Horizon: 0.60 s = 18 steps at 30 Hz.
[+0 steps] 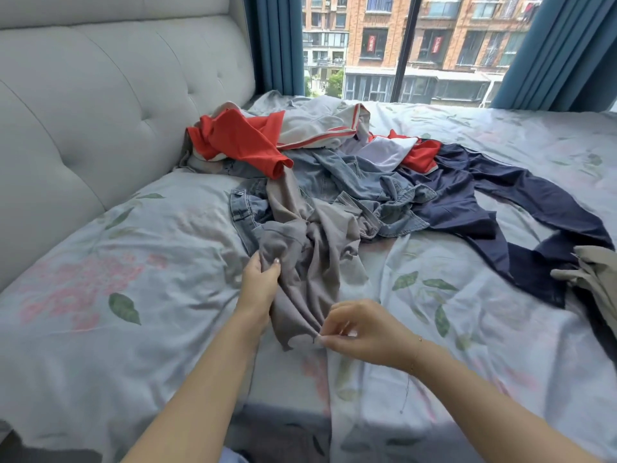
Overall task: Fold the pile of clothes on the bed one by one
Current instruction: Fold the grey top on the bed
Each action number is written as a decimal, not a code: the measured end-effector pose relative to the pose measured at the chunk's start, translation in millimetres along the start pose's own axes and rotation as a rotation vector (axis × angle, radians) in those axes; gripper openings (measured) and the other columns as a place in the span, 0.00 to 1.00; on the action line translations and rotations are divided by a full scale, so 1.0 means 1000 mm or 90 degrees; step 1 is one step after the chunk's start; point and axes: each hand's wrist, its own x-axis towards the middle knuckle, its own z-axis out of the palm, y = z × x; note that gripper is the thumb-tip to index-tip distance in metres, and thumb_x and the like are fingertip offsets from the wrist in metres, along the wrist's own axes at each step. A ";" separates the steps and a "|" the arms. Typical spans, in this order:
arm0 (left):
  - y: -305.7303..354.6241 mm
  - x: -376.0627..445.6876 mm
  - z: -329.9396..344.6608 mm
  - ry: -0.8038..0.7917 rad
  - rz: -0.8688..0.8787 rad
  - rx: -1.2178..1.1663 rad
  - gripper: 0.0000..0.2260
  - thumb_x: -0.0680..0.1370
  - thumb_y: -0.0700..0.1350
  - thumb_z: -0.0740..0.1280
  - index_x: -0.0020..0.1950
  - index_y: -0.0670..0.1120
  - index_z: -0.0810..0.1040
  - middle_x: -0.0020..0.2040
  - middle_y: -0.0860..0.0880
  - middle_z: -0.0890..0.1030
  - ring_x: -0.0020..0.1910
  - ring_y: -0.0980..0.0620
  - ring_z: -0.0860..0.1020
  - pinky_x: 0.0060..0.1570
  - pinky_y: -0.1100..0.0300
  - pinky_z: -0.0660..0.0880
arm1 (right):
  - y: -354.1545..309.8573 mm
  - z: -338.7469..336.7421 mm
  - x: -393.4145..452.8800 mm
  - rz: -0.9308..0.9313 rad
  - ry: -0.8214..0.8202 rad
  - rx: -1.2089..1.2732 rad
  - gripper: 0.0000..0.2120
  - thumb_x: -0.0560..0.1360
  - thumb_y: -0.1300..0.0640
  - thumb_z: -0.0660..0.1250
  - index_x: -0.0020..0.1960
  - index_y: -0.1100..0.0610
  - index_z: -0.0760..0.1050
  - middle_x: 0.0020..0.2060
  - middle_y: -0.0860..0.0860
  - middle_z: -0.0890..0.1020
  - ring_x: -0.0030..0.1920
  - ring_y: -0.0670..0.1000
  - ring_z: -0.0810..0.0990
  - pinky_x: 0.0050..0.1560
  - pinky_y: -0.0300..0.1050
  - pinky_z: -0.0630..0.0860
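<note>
A crumpled grey garment (pixel 320 255) trails from the pile of clothes (pixel 334 168) toward me on the bed. My left hand (pixel 260 282) grips a bunch of its fabric on the left side. My right hand (pixel 360 329) pinches its near lower edge between thumb and fingers. Behind it lie a denim piece (pixel 374 188), a red garment (pixel 240 138), a white and red one (pixel 320 125), and long navy trousers (pixel 521 202) spread to the right.
The bed has a pale blue floral sheet (pixel 117 279). A grey tufted headboard (pixel 100 105) runs along the left. A beige garment (pixel 597 279) lies at the right edge. Blue curtains (pixel 277 41) frame the window behind.
</note>
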 end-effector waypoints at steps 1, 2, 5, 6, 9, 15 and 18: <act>0.001 -0.006 -0.001 -0.009 0.002 0.002 0.10 0.81 0.37 0.62 0.50 0.50 0.79 0.50 0.46 0.84 0.53 0.46 0.81 0.57 0.50 0.77 | -0.002 -0.003 -0.002 0.031 -0.003 0.046 0.09 0.74 0.52 0.71 0.40 0.56 0.83 0.33 0.46 0.80 0.35 0.42 0.77 0.37 0.36 0.73; 0.004 -0.013 -0.002 -0.013 0.005 0.014 0.10 0.81 0.38 0.61 0.50 0.50 0.79 0.50 0.46 0.84 0.52 0.48 0.81 0.56 0.52 0.77 | -0.003 -0.005 -0.004 0.053 0.038 0.076 0.10 0.74 0.51 0.70 0.38 0.56 0.82 0.32 0.45 0.80 0.33 0.41 0.77 0.36 0.35 0.72; 0.015 -0.026 -0.002 -0.012 -0.002 0.069 0.08 0.82 0.47 0.61 0.51 0.49 0.79 0.50 0.49 0.83 0.51 0.50 0.80 0.58 0.55 0.75 | 0.013 -0.014 0.007 0.115 0.302 0.058 0.01 0.74 0.55 0.70 0.44 0.51 0.80 0.40 0.44 0.79 0.39 0.42 0.78 0.41 0.37 0.71; 0.016 -0.029 -0.003 -0.018 -0.020 0.117 0.09 0.82 0.49 0.60 0.52 0.48 0.79 0.51 0.48 0.82 0.53 0.50 0.79 0.59 0.55 0.74 | 0.020 -0.017 0.014 0.163 0.352 0.034 0.06 0.74 0.56 0.70 0.51 0.52 0.79 0.46 0.45 0.78 0.43 0.44 0.78 0.45 0.39 0.72; 0.009 -0.042 -0.008 -0.167 -0.117 0.332 0.14 0.81 0.51 0.63 0.52 0.42 0.82 0.49 0.45 0.83 0.50 0.48 0.79 0.56 0.54 0.72 | 0.042 -0.018 0.033 0.299 0.317 0.150 0.29 0.73 0.52 0.73 0.70 0.55 0.66 0.59 0.48 0.70 0.57 0.49 0.73 0.60 0.45 0.71; -0.001 -0.048 -0.016 -0.406 -0.210 0.517 0.10 0.77 0.49 0.65 0.52 0.50 0.84 0.34 0.60 0.81 0.37 0.62 0.77 0.42 0.65 0.74 | 0.057 -0.002 0.057 0.278 0.229 0.166 0.29 0.70 0.66 0.68 0.68 0.48 0.69 0.43 0.48 0.76 0.44 0.49 0.76 0.49 0.42 0.73; 0.013 -0.047 -0.025 -0.446 -0.262 0.547 0.09 0.72 0.56 0.69 0.47 0.55 0.84 0.47 0.56 0.83 0.48 0.56 0.79 0.52 0.62 0.75 | 0.043 -0.020 0.042 0.190 0.181 0.143 0.24 0.68 0.75 0.59 0.52 0.50 0.77 0.32 0.39 0.76 0.31 0.37 0.73 0.38 0.31 0.69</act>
